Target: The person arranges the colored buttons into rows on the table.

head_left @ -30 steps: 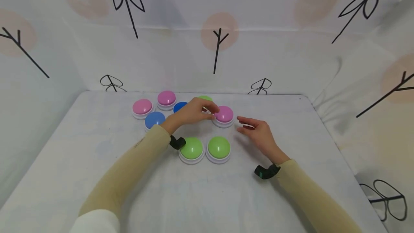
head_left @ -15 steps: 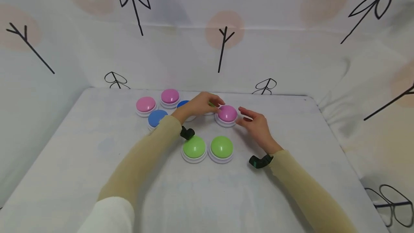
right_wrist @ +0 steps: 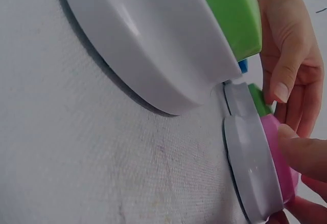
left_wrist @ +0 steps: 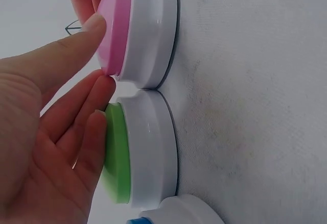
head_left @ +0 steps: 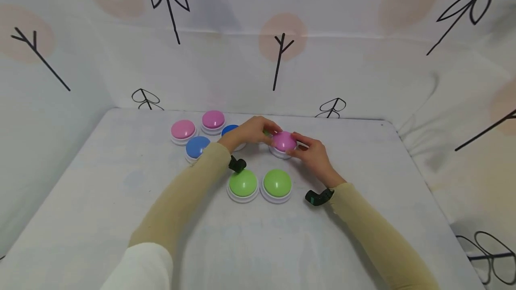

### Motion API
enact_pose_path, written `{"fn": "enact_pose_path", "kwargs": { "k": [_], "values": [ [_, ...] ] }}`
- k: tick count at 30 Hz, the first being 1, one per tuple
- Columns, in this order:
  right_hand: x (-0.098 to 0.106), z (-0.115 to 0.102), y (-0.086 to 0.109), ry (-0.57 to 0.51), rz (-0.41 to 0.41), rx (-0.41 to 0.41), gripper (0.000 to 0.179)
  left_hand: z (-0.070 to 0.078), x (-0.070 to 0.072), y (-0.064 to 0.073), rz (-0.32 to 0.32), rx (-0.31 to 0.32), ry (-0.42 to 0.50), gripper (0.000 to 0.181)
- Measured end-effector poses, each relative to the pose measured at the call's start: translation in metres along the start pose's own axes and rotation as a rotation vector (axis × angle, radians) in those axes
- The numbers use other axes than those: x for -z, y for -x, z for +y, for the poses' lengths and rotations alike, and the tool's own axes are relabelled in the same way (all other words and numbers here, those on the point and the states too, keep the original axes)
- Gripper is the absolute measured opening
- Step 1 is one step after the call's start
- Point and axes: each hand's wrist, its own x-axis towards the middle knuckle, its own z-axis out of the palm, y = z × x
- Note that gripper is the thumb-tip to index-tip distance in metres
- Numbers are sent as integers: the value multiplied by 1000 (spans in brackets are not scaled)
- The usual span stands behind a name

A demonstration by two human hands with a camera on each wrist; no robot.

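Observation:
A pink push button [head_left: 284,141] on a white round base stands toward the back of the table, between my two hands. My left hand [head_left: 255,130] pinches its left side. In the left wrist view the thumb [left_wrist: 76,47] lies on the pink dome [left_wrist: 116,24] and the fingers reach its edge. From the right, my right hand [head_left: 316,158] pinches the same dome, thumb in front and fingers behind. A green button [left_wrist: 116,152], mostly hidden by my left hand in the head view, stands right beside the pink one.
Two green buttons [head_left: 243,183] [head_left: 277,183] stand side by side nearer me. Left of my left hand are two pink buttons [head_left: 183,129] [head_left: 213,120] and two blue ones [head_left: 197,147] [head_left: 230,130], partly covered by the arm. A patterned cloth wall [head_left: 225,66] rises behind the white table [head_left: 258,245].
My right hand has moved left and closed on the pink button. My left hand has shifted slightly right onto it. The head view has tilted a little; the other buttons stay put.

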Motion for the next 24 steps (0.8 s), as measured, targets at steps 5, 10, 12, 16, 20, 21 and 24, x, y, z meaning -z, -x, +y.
{"fn": "enact_pose_path", "kwargs": {
  "k": [5,10,12,16,20,21,24],
  "values": [
    [-2,2,-1,16,-4,-6,64,3,-4,-2,7,13,-53,49],
    [-2,7,0,20,6,-3,62,6,-8,-5,6,33,-79,52],
    [-1,9,0,24,9,2,61,6,-8,-5,8,41,-75,52],
    [-2,10,0,19,20,15,58,6,-7,-5,14,49,-70,51],
    [-3,8,0,8,28,19,57,3,-6,-6,18,45,-65,47],
    [-3,7,0,6,30,16,57,2,-6,-6,19,46,-59,47],
    [-4,6,0,3,30,14,56,0,-4,-6,18,58,-21,45]
  ]
}}
